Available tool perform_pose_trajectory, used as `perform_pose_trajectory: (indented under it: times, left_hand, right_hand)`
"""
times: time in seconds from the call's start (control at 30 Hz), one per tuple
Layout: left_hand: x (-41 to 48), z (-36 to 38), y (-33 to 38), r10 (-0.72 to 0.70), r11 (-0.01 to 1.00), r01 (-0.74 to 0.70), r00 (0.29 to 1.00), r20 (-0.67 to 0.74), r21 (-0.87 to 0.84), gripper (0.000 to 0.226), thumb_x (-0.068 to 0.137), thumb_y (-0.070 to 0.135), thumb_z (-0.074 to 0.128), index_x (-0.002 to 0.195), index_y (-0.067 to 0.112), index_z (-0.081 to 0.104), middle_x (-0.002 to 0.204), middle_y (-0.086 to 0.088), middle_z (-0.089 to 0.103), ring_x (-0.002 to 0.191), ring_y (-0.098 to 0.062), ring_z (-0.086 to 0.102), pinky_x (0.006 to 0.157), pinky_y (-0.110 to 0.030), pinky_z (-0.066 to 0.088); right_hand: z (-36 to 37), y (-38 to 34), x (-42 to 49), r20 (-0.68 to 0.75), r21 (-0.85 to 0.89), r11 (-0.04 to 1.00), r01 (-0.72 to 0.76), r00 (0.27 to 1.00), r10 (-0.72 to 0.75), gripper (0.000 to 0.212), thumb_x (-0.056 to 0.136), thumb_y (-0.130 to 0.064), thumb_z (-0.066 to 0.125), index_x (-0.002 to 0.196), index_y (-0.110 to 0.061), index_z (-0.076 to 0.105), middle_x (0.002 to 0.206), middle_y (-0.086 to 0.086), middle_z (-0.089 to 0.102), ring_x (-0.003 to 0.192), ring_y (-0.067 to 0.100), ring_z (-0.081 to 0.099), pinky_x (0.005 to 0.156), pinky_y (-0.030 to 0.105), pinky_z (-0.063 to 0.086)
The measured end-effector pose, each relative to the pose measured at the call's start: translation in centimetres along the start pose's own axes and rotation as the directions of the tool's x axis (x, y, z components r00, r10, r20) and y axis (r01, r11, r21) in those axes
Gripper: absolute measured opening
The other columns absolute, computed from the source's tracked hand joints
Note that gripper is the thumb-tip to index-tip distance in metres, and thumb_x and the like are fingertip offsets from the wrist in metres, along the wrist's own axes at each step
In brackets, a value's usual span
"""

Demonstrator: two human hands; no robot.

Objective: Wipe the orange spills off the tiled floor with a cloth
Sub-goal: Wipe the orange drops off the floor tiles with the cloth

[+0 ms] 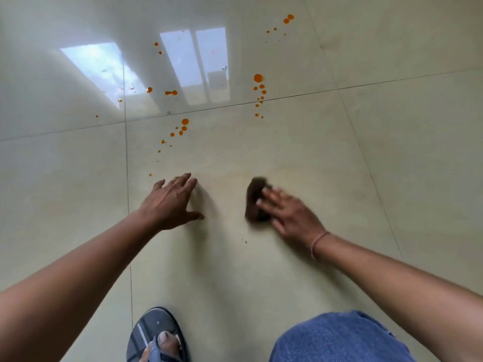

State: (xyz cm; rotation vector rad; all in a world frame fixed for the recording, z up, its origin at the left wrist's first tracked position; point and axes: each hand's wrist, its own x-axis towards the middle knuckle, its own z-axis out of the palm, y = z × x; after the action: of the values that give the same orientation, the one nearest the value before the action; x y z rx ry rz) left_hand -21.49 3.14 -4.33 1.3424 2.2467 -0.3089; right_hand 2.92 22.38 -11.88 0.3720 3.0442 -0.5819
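A dark brown cloth [254,199] lies bunched on the glossy tiled floor [339,158], pressed under the fingers of my right hand [290,215], which is blurred. My left hand [170,202] rests flat on the floor to the left of the cloth, fingers spread, holding nothing. Orange spills dot the tiles beyond both hands: a trail of drops [181,129] ahead of my left hand, a column with one large drop [258,78] ahead of the cloth, small blobs [171,93] by the window reflection, and drops [288,19] at the far top right.
My left foot in a dark sandal [156,335] stands at the bottom edge, and a knee in blue denim [339,338] is at the bottom right. Grout lines [127,163] cross the floor. Bright window reflections [193,64] glare on the far tiles.
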Motion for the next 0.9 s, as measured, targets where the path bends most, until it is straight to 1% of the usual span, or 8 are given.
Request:
perform_pose_trajectory:
  times: [0.1, 0.17, 0.27, 0.33, 0.43, 0.63, 0.8, 0.9]
  left_hand:
    - [-0.5, 0.5, -1.2, -0.051, 0.999, 0.051, 0.998, 0.023, -0.003, 0.105, 0.076, 0.068, 0.062, 0.153, 0.015, 0.013, 0.162, -0.006, 0.010, 0.148, -0.022, 0.016, 0.118, -0.048, 0.019]
    - [-1.0, 1.2, -1.8, -0.109, 0.993, 0.111, 0.993, 0.054, -0.026, 0.111, 0.072, 0.068, 0.067, 0.153, 0.016, 0.013, 0.162, -0.006, 0.009, 0.148, -0.022, 0.015, 0.117, -0.050, 0.020]
    - [-1.7, 2.3, -1.9, -0.146, 0.987, 0.153, 0.980, 0.138, -0.041, 0.129, 0.062, 0.066, 0.076, 0.154, 0.015, 0.002, 0.163, -0.004, -0.005, 0.149, -0.025, 0.008, 0.117, -0.052, 0.019]
    - [-2.0, 3.0, -1.7, -0.155, 0.984, 0.166, 0.975, 0.159, -0.058, 0.138, 0.057, 0.063, 0.081, 0.154, 0.014, -0.005, 0.162, -0.003, -0.013, 0.149, -0.026, 0.002, 0.117, -0.053, 0.018]
    - [-1.8, 3.9, -1.7, -0.165, 0.982, 0.175, 0.977, 0.132, -0.072, 0.145, 0.052, 0.061, 0.084, 0.154, 0.014, -0.009, 0.161, -0.003, -0.017, 0.149, -0.027, -0.002, 0.116, -0.054, 0.018]
    - [-1.8, 3.6, -0.8, -0.195, 0.974, 0.210, 0.969, 0.154, -0.084, 0.143, 0.056, 0.051, 0.087, 0.153, 0.012, -0.010, 0.161, -0.006, -0.018, 0.149, -0.031, -0.002, 0.117, -0.055, 0.016]
    - [-1.8, 3.8, -0.9, -0.204, 0.968, 0.222, 0.967, 0.150, -0.117, 0.144, 0.054, 0.046, 0.089, 0.154, 0.011, -0.008, 0.161, -0.005, -0.018, 0.149, -0.030, -0.002, 0.116, -0.055, 0.017]
    - [-1.8, 3.8, -0.9, -0.204, 0.965, 0.225, 0.967, 0.152, -0.136, 0.144, 0.055, 0.045, 0.090, 0.154, 0.012, -0.009, 0.160, -0.005, -0.019, 0.149, -0.030, -0.004, 0.116, -0.056, 0.017]
  right_hand:
    - [0.1, -2.0, 4.8, -0.107, 0.129, 0.923, -0.363, 0.920, 0.377, 0.050, 0.082, -0.023, 0.045, 0.130, -0.021, 0.057, 0.145, 0.013, 0.043, 0.133, 0.037, 0.039, 0.107, 0.048, 0.037]
    - [1.9, -5.5, 3.9, -0.051, 0.096, 0.992, -0.087, 0.994, 0.092, 0.050, 0.081, -0.024, 0.044, 0.129, -0.020, 0.059, 0.142, 0.014, 0.046, 0.130, 0.039, 0.042, 0.107, 0.048, 0.037]
    - [1.9, -5.3, -0.4, 0.108, 0.093, 0.952, 0.291, 0.948, -0.301, 0.051, 0.080, -0.026, 0.044, 0.130, -0.023, 0.057, 0.143, 0.010, 0.046, 0.132, 0.032, 0.042, 0.106, 0.039, 0.037]
    - [0.8, -3.4, 1.1, 0.060, 0.066, 0.967, 0.246, 0.966, -0.250, 0.051, 0.079, -0.024, 0.044, 0.127, -0.020, 0.060, 0.140, 0.013, 0.049, 0.128, 0.036, 0.046, 0.101, 0.046, 0.044]
    - [0.8, -4.9, 5.3, -0.003, 0.116, 0.981, -0.153, 0.988, 0.155, 0.047, 0.081, -0.021, 0.047, 0.126, -0.020, 0.061, 0.142, 0.014, 0.047, 0.130, 0.038, 0.043, 0.104, 0.049, 0.040]
    - [1.7, -6.7, -2.3, 0.155, 0.084, 0.946, 0.312, 0.934, -0.322, 0.051, 0.082, -0.026, 0.041, 0.130, -0.025, 0.057, 0.144, 0.008, 0.045, 0.132, 0.031, 0.043, 0.106, 0.042, 0.037]
    - [0.5, -4.6, 2.9, 0.013, 0.075, 0.979, -0.190, 0.982, 0.190, 0.049, 0.081, -0.021, 0.044, 0.127, -0.019, 0.059, 0.142, 0.015, 0.047, 0.129, 0.039, 0.044, 0.099, 0.053, 0.044]
    - [2.5, -7.5, -1.4, 0.067, 0.061, 0.992, 0.114, 0.991, -0.118, 0.049, 0.084, -0.022, 0.041, 0.131, -0.020, 0.056, 0.144, 0.015, 0.043, 0.132, 0.040, 0.039, 0.106, 0.048, 0.035]
